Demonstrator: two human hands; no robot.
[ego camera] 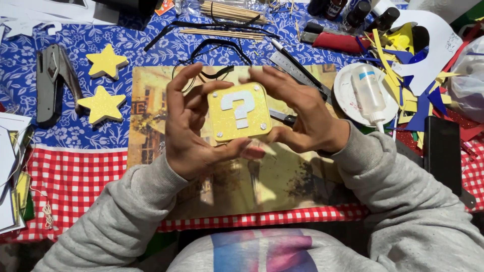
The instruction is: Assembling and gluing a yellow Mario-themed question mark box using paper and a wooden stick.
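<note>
Way out left of the left hand there's a grey glue gun lying on the blue flowered cloth, and between it and the hand sit two yellow glitter stars, one above the other, flat on the cloth.

The left hand is cupped around the left edge of a yellow glitter square, thumb pressed along the bottom edge and fingers curled up over the top-left corner. The right hand mirrors it, fingers arched over the top-right corner and the palm side against the right edge. So both hands are pinching the piece between them, held up off the table right in the middle, over a brownish picture board.

The square faces straight up toward the person, tilted slightly so the right side dips a bit lower. It's roughly as wide as tall, no real long axis. White question mark shape in the centre, upright, and a little silvery stud in each corner. Rounded corners, sparkly surface.

Just past the right hand: a metal ruler running diagonally, then a white plate with a clear squeeze bottle lying on it, nozzle pointing toward the person. Further right, a heap of yellow and blue foam scraps.
</note>
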